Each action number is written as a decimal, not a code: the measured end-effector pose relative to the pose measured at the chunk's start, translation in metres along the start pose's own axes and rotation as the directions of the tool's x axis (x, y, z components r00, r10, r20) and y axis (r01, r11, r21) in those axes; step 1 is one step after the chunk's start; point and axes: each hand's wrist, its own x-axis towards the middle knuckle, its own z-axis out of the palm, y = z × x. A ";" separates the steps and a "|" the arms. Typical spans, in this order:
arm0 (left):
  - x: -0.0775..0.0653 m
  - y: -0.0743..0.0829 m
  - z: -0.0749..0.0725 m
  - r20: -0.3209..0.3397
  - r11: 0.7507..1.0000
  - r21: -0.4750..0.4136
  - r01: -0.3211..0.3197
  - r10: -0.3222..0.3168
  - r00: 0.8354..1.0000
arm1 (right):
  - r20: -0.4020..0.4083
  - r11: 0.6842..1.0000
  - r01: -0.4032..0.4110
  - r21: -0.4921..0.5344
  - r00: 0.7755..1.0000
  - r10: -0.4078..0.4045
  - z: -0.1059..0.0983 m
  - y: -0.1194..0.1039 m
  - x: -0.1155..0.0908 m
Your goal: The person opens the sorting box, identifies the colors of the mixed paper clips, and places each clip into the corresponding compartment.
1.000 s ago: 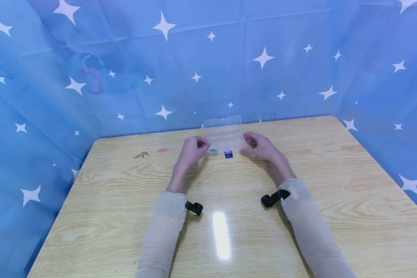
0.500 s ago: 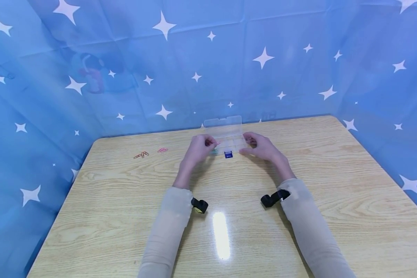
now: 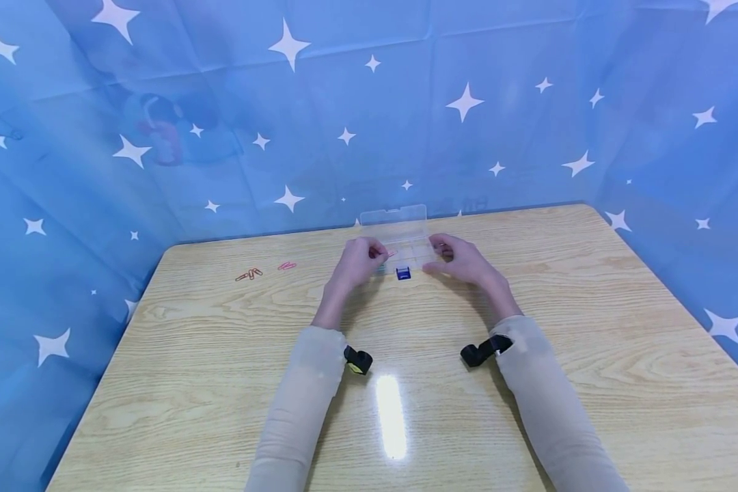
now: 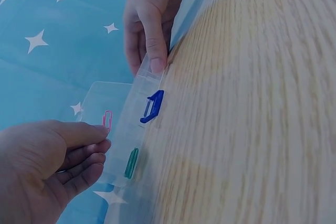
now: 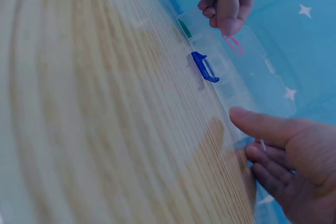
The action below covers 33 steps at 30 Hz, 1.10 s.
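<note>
A clear plastic compartment box stands near the table's back edge, its transparent lid raised behind it. Between thumb and fingertips my left hand pinches a pink paper clip, held over the box and apart from its floor. My right hand grips the box's right end, thumb at the front corner and fingers round the side. A blue latch sticks out from the box's front. Green paper clips lie in the front left compartment; the left hand partly hides them in the head view.
To the left on the wooden table lie pink paper clips and several reddish-brown paper clips. A blue star-patterned cloth hangs right behind the table's back edge.
My left hand has moved to the right with the pink paper clip, from the box's left edge to over its compartments. The right hand has stayed at the box's right end.
</note>
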 end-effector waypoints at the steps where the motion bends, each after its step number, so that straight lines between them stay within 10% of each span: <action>1: 0.000 0.000 0.000 0.002 1.000 0.000 -0.003 0.003 1.000 | 0.000 1.000 0.001 -0.001 1.000 -0.001 0.000 0.000 0.000; 33: -0.019 -0.026 -0.015 -0.052 0.997 -0.081 -0.015 0.010 0.999 | -0.002 1.000 0.005 0.011 1.000 -0.005 0.001 0.001 -0.002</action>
